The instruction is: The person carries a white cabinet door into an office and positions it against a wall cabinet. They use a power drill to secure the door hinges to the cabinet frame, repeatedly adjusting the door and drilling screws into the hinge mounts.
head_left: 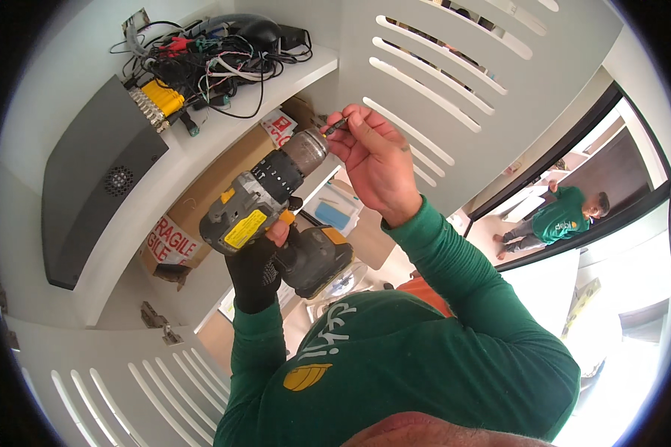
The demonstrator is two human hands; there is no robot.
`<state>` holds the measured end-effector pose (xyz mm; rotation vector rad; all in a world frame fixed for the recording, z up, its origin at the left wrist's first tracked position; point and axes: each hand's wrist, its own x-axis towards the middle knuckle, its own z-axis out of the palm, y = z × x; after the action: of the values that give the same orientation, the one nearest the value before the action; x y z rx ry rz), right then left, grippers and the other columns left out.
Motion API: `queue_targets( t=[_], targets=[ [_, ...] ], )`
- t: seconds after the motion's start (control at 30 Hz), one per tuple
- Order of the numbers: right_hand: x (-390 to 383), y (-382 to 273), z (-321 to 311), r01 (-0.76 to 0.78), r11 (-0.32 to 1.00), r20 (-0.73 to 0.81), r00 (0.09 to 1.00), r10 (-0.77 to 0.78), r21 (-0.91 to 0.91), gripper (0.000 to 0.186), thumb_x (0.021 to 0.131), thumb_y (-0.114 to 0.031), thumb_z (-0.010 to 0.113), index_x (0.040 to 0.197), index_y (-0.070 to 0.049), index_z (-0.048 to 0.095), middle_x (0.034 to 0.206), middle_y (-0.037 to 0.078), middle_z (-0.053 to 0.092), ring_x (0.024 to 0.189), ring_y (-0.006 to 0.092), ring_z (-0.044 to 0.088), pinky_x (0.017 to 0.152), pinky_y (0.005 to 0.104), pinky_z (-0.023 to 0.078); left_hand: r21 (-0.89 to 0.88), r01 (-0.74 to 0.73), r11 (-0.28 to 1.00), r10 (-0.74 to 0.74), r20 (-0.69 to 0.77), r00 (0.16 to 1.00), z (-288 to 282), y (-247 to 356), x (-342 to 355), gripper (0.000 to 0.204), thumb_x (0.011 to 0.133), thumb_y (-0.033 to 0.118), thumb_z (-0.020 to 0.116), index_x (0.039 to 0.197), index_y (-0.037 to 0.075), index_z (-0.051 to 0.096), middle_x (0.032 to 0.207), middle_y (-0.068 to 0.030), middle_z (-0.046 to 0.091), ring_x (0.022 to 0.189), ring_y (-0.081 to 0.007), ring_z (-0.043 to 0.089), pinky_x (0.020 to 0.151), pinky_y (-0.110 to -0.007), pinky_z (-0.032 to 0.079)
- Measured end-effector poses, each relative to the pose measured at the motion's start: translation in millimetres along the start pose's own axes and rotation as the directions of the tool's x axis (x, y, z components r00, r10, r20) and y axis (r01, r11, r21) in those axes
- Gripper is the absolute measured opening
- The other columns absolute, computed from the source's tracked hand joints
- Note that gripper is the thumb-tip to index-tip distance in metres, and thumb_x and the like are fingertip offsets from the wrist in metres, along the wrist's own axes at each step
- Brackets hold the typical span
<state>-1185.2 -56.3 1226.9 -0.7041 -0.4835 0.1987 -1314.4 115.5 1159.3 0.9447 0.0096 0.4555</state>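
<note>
My left hand (255,272), in a black glove with some bare fingertips, is wrapped round the grip of a cordless drill (238,197). The drill is grey and black with a yellow label, and its battery (320,257) faces right. Its silver chuck (306,151) points up and to the right. At the chuck's mouth, my bare right hand (380,160) pinches a short dark drill bit (337,127) between thumb and fingers. Whether the bit sits inside the chuck jaws cannot be made out.
Tangled cables (231,63) lie on a white shelf (276,89) beside a dark grey device (101,179) with yellow connectors. Below stands a cardboard box (220,175). Slotted white doors (455,82) hang at the right and lower left. A black-framed panel at right shows a person (563,212) in green.
</note>
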Motion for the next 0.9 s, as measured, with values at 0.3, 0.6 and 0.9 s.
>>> queue_targets(
  t=[0.3, 0.6, 0.9],
  targets=[
    [20, -3, 11, -0.063, 0.997, -0.027, 0.998, 0.065, 0.049, 0.017, 0.101, -0.016, 0.056, 0.113, -0.005, 0.06, 0.107, 0.007, 0.067, 0.09, 0.0162, 0.063, 0.087, 0.0326, 0.052, -0.068, -0.029, 0.997, 0.031, 0.028, 0.999, 25, 11, 12, 0.04, 0.083, -0.003, 0.071, 0.12, 0.002, 0.058, 0.102, -0.0072, 0.065, 0.085, -0.0148, 0.062, 0.073, -0.028, 0.052],
    [116, -20, 61, 0.071, 0.997, 0.026, 0.997, -0.071, 0.026, 0.021, 0.104, -0.027, 0.047, 0.108, -0.011, 0.06, 0.103, 0.0, 0.065, 0.099, 0.0163, 0.059, 0.091, 0.0335, 0.043, 0.166, -0.492, 0.855, 0.484, 0.089, 0.871, 92, 38, 87, 0.034, 0.084, 0.0, 0.074, 0.113, -0.002, 0.058, 0.101, -0.0071, 0.065, 0.091, -0.0144, 0.064, 0.081, -0.028, 0.054],
    [173, -19, 72, 0.167, 0.973, -0.139, 0.98, -0.145, 0.159, 0.021, 0.104, -0.022, 0.049, 0.11, -0.005, 0.058, 0.102, 0.009, 0.062, 0.097, 0.0229, 0.06, 0.094, 0.0455, 0.048, 0.158, -0.65, 0.743, 0.609, 0.24, 0.756, 119, 47, 143, 0.024, 0.091, 0.01, 0.071, 0.108, -0.003, 0.06, 0.097, -0.0045, 0.063, 0.082, -0.0141, 0.059, 0.073, -0.029, 0.049]
  ],
)
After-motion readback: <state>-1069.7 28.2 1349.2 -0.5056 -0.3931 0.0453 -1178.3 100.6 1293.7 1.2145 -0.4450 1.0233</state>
